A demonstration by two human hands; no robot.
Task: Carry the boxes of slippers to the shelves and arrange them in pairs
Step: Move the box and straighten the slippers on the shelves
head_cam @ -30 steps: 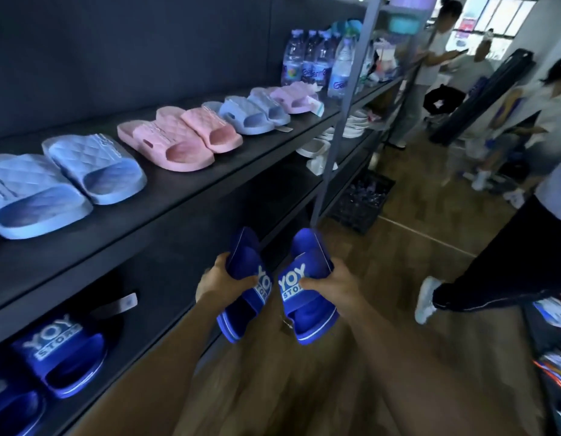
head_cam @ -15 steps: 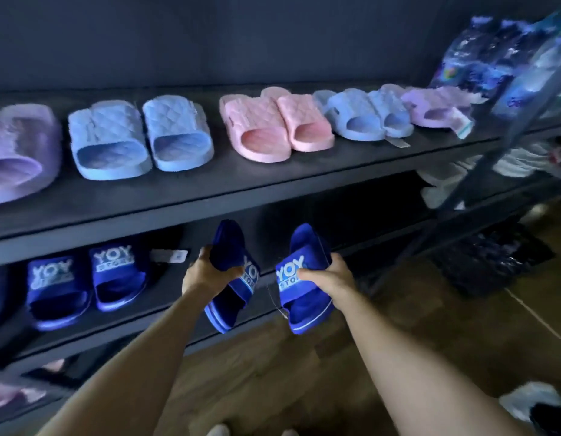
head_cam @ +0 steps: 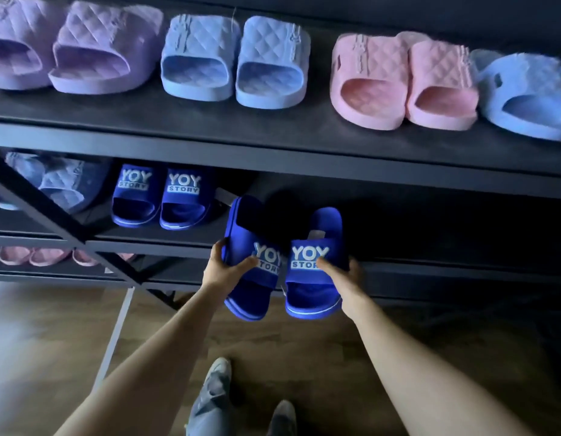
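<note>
Slippers: the left slipper [head_cam: 263, 287] and the right slipper [head_cam: 307, 253], royal-blue moulded-foam slides with white "YOY STORY" lettering on the straps, were held side by side and nearly touching at the front edge of the dark metal middle shelf [head_cam: 430, 270], not yet set down.
Shelved pair: a matching royal-blue shelved pair [head_cam: 161, 196] sat square on that shelf just to the left, a fair model for spacing.
Left hand: the left hand [head_cam: 228, 267] gripped the left slipper across the strap, thumb on top and fingers curled round the outer edge. This slipper was tilted.
Right hand: the right hand [head_cam: 345, 272] gripped the right slipper the same way, thumb on the lettering. This one lay flatter.
Free place: bare shelf showed behind and to the right of the held slippers.
Weight: probably very light; one hand each looked ample.
Stiffness: likely springy foam that would give under a pinch yet keep its shape, and not fragile.
Surface: smooth, perhaps a little slick, so a wrap round strap and sole seemed safer than a fingertip pinch.
Where to hold: at the strap, as here, leaving the sole free to meet the shelf flat.
Top shelf: on the dark top shelf [head_cam: 304, 158] stood quilted foam slides: a lilac pair [head_cam: 68, 48], a pale-blue pair [head_cam: 235, 61] and a pink pair [head_cam: 405, 83], well apart from the hands.
</note>
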